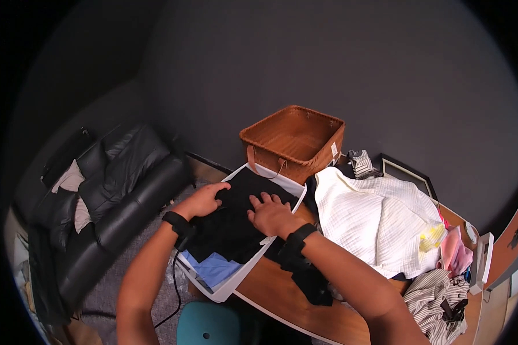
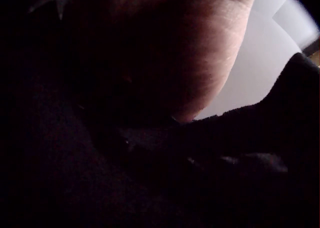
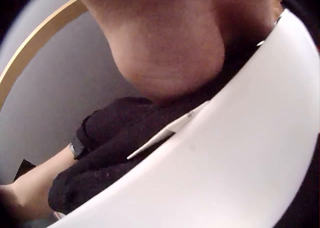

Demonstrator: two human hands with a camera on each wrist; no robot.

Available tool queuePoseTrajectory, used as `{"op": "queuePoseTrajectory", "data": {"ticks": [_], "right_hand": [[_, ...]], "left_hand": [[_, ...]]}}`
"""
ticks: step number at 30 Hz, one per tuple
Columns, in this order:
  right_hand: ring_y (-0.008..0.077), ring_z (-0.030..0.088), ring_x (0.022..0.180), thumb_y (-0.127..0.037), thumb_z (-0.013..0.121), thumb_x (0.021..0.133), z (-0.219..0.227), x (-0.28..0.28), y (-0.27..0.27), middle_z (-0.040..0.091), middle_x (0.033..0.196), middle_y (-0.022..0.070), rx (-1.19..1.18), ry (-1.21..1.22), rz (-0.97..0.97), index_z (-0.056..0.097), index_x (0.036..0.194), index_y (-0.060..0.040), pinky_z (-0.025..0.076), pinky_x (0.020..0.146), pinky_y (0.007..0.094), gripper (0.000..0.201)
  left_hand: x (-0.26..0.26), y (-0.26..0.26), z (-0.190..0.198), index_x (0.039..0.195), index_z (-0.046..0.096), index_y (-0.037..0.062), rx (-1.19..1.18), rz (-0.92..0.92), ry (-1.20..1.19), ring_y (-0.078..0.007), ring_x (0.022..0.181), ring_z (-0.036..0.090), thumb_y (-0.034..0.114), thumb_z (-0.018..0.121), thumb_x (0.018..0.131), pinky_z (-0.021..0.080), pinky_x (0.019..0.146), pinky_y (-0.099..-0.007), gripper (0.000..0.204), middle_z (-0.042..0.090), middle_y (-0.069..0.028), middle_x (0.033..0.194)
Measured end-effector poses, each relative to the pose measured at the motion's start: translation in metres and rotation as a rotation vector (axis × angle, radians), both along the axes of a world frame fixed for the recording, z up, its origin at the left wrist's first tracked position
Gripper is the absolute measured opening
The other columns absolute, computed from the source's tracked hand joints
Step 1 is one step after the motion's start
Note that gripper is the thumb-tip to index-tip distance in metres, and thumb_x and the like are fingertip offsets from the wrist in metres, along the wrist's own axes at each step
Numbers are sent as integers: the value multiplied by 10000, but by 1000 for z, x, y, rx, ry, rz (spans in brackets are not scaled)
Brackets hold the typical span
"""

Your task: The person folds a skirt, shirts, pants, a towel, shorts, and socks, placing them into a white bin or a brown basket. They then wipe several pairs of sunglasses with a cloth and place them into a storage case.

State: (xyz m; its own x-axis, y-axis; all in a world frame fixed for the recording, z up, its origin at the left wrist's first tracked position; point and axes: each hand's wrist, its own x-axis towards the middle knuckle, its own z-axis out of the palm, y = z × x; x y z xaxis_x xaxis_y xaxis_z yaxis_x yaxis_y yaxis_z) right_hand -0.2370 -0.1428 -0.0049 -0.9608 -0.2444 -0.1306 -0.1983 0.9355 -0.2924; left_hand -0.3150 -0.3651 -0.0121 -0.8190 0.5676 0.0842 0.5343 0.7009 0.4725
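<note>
A white bin [image 1: 236,282] at the table's edge holds a black garment [image 1: 230,233], with folded light-blue cloth [image 1: 214,269] at its near end. My left hand [image 1: 202,200] rests on the garment at the bin's left side, thumb and forefinger apart. On the right, my right hand [image 1: 273,216] presses the same garment with its fingers spread. The left wrist view shows the heel of the left hand [image 2: 200,63] against dark cloth. In the right wrist view, the right palm [image 3: 165,53] lies on black fabric beside the bin's white wall [image 3: 240,138] and a pale tag [image 3: 162,133].
A brown wicker basket [image 1: 270,154] stands just behind the bin. White textured cloth [image 1: 374,221], pink cloth [image 1: 456,253] and a striped garment [image 1: 429,305] lie on the wooden table [image 1: 293,299]. A teal seat [image 1: 207,325] is in front, a black sofa [image 1: 126,207] at left.
</note>
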Motion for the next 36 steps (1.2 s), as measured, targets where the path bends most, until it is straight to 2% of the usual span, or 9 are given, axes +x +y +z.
{"op": "queuePoseTrajectory", "data": {"ticks": [5, 10, 12, 16, 22, 25, 27, 30, 36], "right_hand": [[421, 275, 1396, -400, 344, 992, -8, 2, 5, 275, 1536, 182, -24, 27, 27, 321, 1478, -132, 254, 1092, 622, 556], [398, 397, 1318, -442, 482, 941, -21, -6, 27, 424, 1420, 217, -182, 247, 166, 435, 1404, -98, 351, 1061, 531, 579], [383, 458, 1263, -353, 571, 926, -15, -5, 51, 496, 1337, 234, -494, 303, 375, 477, 1352, -32, 378, 1057, 411, 542], [283, 645, 970, -271, 561, 956, 42, 79, 114, 603, 1134, 221, -689, 4, 242, 468, 1317, 12, 490, 868, 336, 468], [167, 610, 971, -205, 611, 932, 46, 223, 245, 638, 1039, 104, -556, -109, -84, 490, 1321, -24, 484, 873, 305, 446], [328, 608, 1038, -279, 641, 891, -2, 279, 277, 605, 1123, 214, -384, -115, -218, 477, 1312, 9, 476, 908, 376, 535], [399, 543, 1133, -292, 670, 859, -45, 305, 282, 526, 1228, 253, -281, 30, -138, 407, 1374, -4, 446, 960, 411, 645], [402, 550, 1125, -310, 685, 846, -56, 313, 260, 518, 1249, 255, -93, 118, -223, 334, 1414, -12, 456, 946, 423, 731], [412, 582, 1069, -328, 713, 808, -80, 300, 268, 575, 1168, 265, -490, 181, -549, 303, 1416, 15, 479, 893, 421, 809]], "left_hand": [[43, 13, 63, 1296, 527, 69, -68, 12, 176, -350, 1312, 415, 347, 631, 879, 353, 1064, -434, 512, 468, -190, 1382], [83, 32, 10, 1409, 415, 125, -323, -61, 15, -389, 1398, 258, 527, 499, 917, 198, 1121, -546, 641, 283, -196, 1513], [92, 29, 13, 1424, 388, 129, -323, -51, 27, -401, 1396, 255, 512, 494, 926, 196, 1117, -549, 637, 274, -191, 1517], [88, 18, 8, 1404, 410, 124, -221, -77, 30, -396, 1380, 290, 478, 528, 923, 234, 1120, -484, 609, 302, -189, 1500], [135, 60, 74, 1156, 592, 30, -28, -63, 410, -362, 1243, 460, 124, 670, 801, 358, 1053, -414, 375, 494, -181, 1322], [180, 116, 86, 1011, 598, 9, 273, -253, 280, -284, 1062, 584, -37, 623, 768, 455, 934, -350, 249, 585, -134, 1106], [204, 157, 68, 1023, 605, 4, 234, -392, -142, -254, 1008, 599, 18, 650, 803, 466, 902, -350, 225, 593, -122, 1042], [216, 216, 2, 1124, 593, 14, 172, -683, -87, -309, 1019, 594, 206, 687, 855, 469, 890, -356, 344, 591, -157, 1079], [227, 287, -42, 1178, 574, 17, 166, -692, -2, -347, 1062, 568, 258, 695, 847, 454, 915, -387, 427, 593, -177, 1118]]}}
